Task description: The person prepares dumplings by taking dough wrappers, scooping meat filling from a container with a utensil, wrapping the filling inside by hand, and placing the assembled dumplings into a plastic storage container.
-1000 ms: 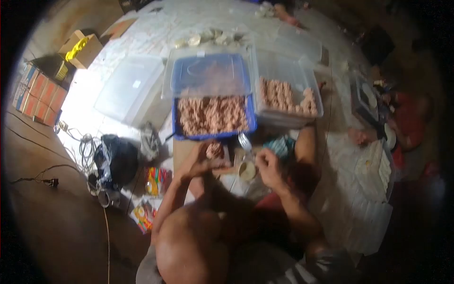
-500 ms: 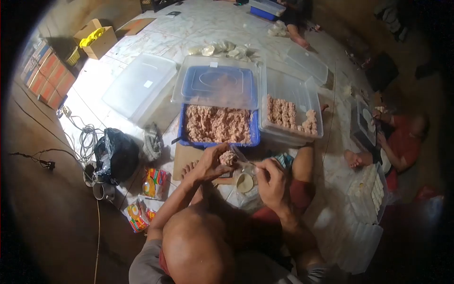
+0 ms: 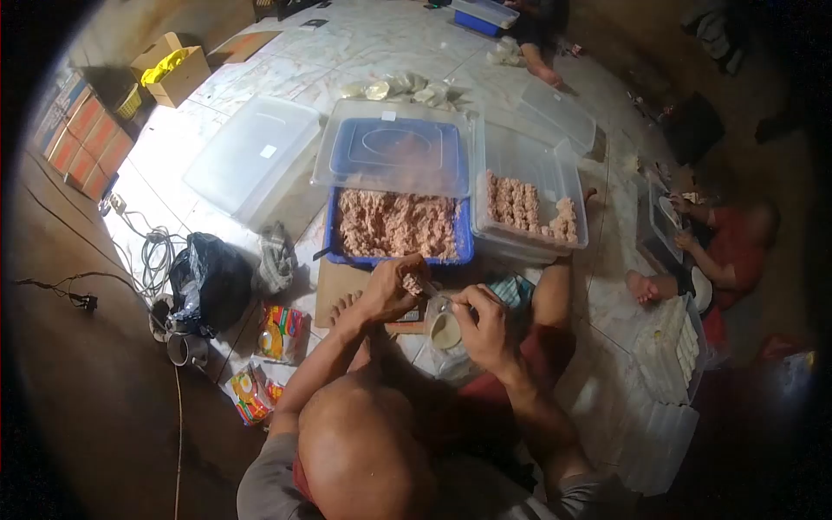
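Observation:
In the middle of the head view, my left hand (image 3: 392, 290) is closed around a lump of pinkish minced filling (image 3: 412, 284). Whether a wrapper surrounds the lump is hard to see. My right hand (image 3: 487, 322) pinches a thin, shiny tool (image 3: 430, 287), perhaps a spoon, whose far end reaches the lump. Just below the hands, round pale wrappers (image 3: 445, 331) lie in clear plastic. Beyond my left hand stands a blue tub (image 3: 328, 227) of minced filling (image 3: 394, 224), partly under a clear lid (image 3: 390, 108).
A clear box (image 3: 572, 178) at right holds rows of shaped filled pieces (image 3: 513, 201). To the left lie a black bag (image 3: 212, 282), cables (image 3: 158, 251) and colourful packets (image 3: 282, 334). A person in red (image 3: 741, 251) sits at far right beside a box of pale pieces (image 3: 667, 351).
My left hand has turned, so less of the filling shows. My right hand has shifted slightly left with the thin tool. The whole view has moved a little.

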Demonstrator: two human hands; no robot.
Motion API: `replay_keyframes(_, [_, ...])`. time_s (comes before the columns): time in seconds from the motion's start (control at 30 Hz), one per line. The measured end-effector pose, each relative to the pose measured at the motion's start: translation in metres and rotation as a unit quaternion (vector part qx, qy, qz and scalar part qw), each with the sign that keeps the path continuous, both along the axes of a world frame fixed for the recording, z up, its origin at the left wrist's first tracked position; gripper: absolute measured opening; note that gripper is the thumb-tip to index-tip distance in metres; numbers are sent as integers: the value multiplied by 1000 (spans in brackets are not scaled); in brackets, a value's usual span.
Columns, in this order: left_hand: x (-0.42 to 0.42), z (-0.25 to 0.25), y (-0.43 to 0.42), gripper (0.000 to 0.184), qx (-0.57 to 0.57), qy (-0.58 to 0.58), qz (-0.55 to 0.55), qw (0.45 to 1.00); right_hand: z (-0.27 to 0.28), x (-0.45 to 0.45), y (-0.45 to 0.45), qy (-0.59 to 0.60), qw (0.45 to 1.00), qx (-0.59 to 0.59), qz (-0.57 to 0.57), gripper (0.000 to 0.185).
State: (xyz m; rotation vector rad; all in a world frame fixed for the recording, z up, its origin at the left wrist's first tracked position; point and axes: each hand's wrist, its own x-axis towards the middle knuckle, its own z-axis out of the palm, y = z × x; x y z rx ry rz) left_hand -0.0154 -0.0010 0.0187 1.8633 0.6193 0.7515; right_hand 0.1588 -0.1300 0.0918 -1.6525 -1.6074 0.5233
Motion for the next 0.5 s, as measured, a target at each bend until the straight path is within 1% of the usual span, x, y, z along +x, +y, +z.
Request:
replay_keyframes(0.03, [4, 0, 7, 33, -29, 70, 31, 997, 5, 2, 1, -5, 1000, 8, 3, 6])
replay_keyframes(0.07, [5, -1, 16, 33, -22, 64, 38, 997, 10, 5, 1, 23, 999, 19, -17, 6])
replay_keyframes(0.1, [1, 0, 15, 33, -15, 60, 20, 998, 11, 5, -4, 56, 997, 20, -42, 6])
replay_keyframes(0.17, [-4, 1, 10, 32, -6, 55, -25, 998, 6, -1, -4, 58, 996, 22, -66, 6])
replay_keyframes(0.2, [3, 0, 9, 38, -23, 82, -24, 996, 3, -4, -4, 35, 998, 10, -46, 6])
replay_keyframes(0.23, [5, 1, 4, 38, -22, 78, -23, 996, 1, -3, -1, 9, 1000, 3, -24, 5])
replay_keyframes(0.27, [5, 4, 1, 34, 8, -9, 18, 1000, -4, 3, -1, -7, 998, 53, -26, 5])
replay_keyframes(0.3, [5, 7, 3, 31, 39, -95, 63, 993, 8, 0, -5, 60, 995, 20, -77, 7])
replay_keyframes(0.33, [1, 8, 10, 32, -32, -165, -11, 986, 9, 1, -3, 66, 993, 39, -87, 8])
replay_keyframes(0.37, [0, 7, 11, 32, -39, -162, -11, 986, 7, 0, -8, 74, 990, 54, -104, 9])
replay_keyframes(0.43, [5, 9, 9, 32, 30, 5, 12, 999, -3, -8, -5, 56, 998, 25, -10, 8])
replay_keyframes(0.47, [8, 6, 8, 31, 37, 20, 28, 999, -1, -9, -7, 12, 1000, -4, -29, 8])
replay_keyframes(0.5, [11, 1, 8, 31, 44, 14, 31, 998, 2, -5, -8, 7, 1000, 3, -26, 8])
